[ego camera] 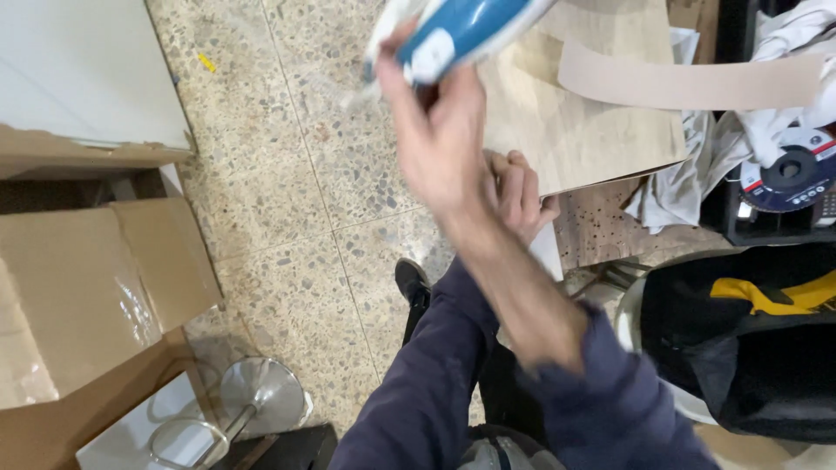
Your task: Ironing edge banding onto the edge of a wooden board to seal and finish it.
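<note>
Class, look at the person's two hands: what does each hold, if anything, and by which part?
The right hand grips a blue and white iron at its rear end. The left hand is mostly hidden; cannot tell.

free: terrazzo floor (287, 200) | blocked left: cardboard box (96, 287) | right: wooden board (592, 122), black bag (740, 348)

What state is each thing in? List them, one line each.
blue and white iron: lifted, gripped by right hand, blurred.
left hand: curled at wooden board's edge.
cardboard box: flaps open.
grinding disc: lying flat.
metal stool: tipped on floor.
</note>
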